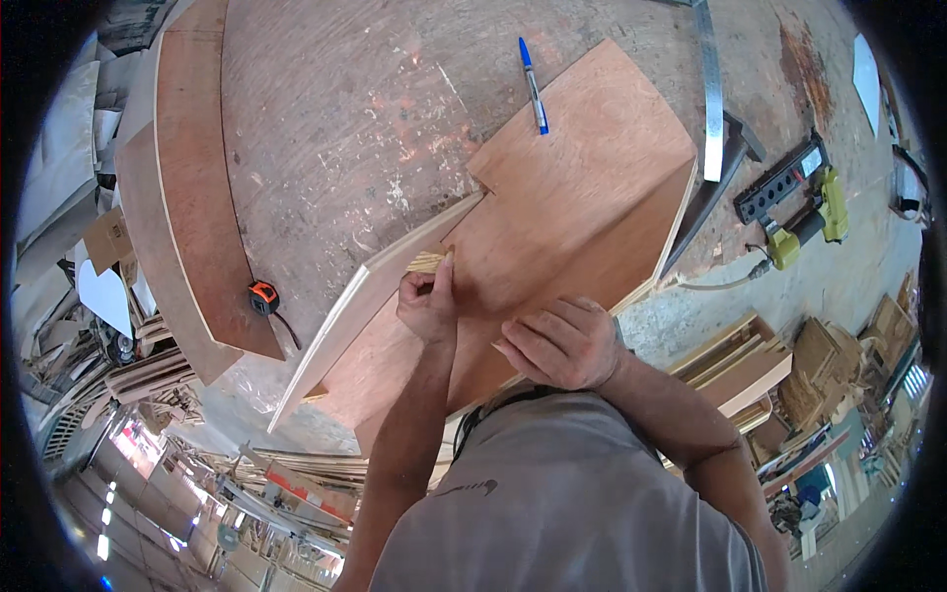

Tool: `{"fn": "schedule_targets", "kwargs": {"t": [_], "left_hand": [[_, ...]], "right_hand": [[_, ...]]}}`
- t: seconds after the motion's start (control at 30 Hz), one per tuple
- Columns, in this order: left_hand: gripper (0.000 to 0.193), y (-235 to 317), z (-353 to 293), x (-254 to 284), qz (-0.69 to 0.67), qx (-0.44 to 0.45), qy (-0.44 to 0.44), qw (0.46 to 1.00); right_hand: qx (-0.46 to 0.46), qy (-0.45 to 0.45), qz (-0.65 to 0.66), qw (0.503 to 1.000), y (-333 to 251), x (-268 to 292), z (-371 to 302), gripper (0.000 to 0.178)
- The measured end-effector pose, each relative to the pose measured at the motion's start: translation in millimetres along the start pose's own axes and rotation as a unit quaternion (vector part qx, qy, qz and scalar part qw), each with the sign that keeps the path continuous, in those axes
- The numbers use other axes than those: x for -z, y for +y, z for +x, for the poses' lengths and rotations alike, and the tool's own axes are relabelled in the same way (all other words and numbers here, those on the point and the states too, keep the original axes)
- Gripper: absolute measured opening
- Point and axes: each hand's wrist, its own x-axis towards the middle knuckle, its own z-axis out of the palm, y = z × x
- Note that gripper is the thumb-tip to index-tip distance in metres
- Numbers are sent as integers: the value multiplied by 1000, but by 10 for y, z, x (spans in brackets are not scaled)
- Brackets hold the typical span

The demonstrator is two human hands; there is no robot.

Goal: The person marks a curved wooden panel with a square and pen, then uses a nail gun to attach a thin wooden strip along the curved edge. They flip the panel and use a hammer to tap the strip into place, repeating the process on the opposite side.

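Note:
My left hand (428, 308) is closed in a pinch on a small yellowish wood block (426, 262), against the inner face of an upright plywood panel (370, 281). That panel stands on edge along a flat reddish plywood sheet (582, 138). To the right, my right hand (567, 343) hovers over the near part of the piece with its fingers curled together. Whatever is pinched in it is hidden or too small to make out. Another panel (631, 242) rises along the right side of the sheet. A blue pen (534, 91) lies on the sheet's far end.
On the worn table (335, 118), a tape measure (262, 297) sits by a long plywood strip (192, 168) at left. A metal ruler (710, 99), a dark angled bar (718, 187) and a green nail gun (804, 212) with its hose lie right. Stacked boards (740, 370) stand below right.

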Motion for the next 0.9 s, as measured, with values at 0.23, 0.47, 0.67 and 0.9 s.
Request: {"fn": "schedule_targets", "kwargs": {"t": [0.23, 0.47, 0.67, 0.9], "left_hand": [[30, -230, 48, 22, -33, -27, 0, 999], [25, -291, 53, 90, -29, -4, -56, 998], [22, -224, 36, 65, -36, -59, -24, 997], [21, -101, 10, 89, -47, -13, -40, 998]], "right_hand": [[7, -8, -7, 1000, 4, -9, -4, 24], [-8, -36, -27, 999, -19, 11, 16, 23], [-6, -27, -29, 999, -25, -15, 1, 21], [-23, -31, -24, 999, -42, -18, 26, 22]]}}
